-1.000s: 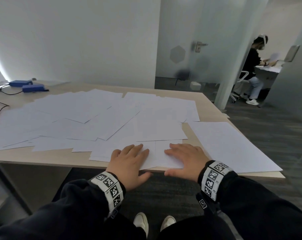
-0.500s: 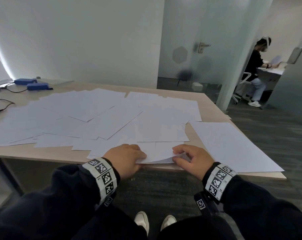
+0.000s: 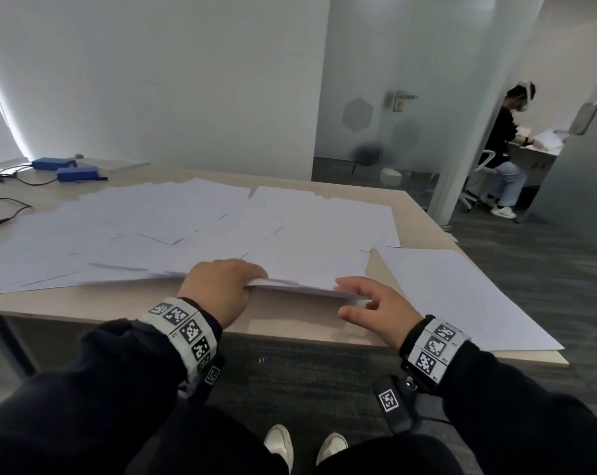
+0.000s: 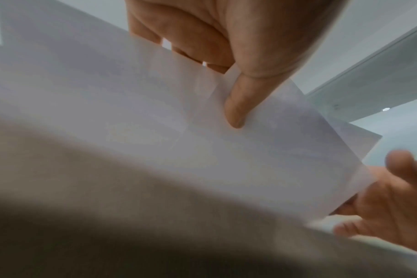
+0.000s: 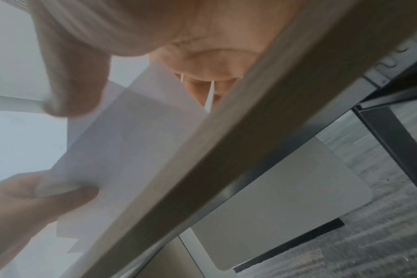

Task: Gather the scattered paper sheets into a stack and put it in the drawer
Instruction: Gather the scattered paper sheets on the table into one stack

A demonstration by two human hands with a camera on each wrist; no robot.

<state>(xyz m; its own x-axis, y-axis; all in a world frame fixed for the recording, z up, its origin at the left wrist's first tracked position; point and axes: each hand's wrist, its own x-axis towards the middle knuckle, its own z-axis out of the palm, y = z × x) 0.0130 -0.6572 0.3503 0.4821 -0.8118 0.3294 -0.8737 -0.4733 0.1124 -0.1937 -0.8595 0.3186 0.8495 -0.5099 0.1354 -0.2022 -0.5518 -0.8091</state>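
White paper sheets (image 3: 290, 265) pinched at near edge by left hand (image 3: 218, 289), thumb beneath, edge lifted off wooden desk (image 3: 324, 320). Right hand (image 3: 376, 306) relaxed, fingers under lifted corner. Remaining sheets overlap across desk; count indeterminate. Two blue boxes (image 3: 64, 168) far left.

left hand (image 3: 218, 289) now pinching sheets (image 3: 300, 286) | front edge lifted | right hand (image 3: 376, 308) released

Office, frosted glass door (image 3: 376, 125), desk (image 3: 424, 214), seated coworker (image 3: 502, 149)
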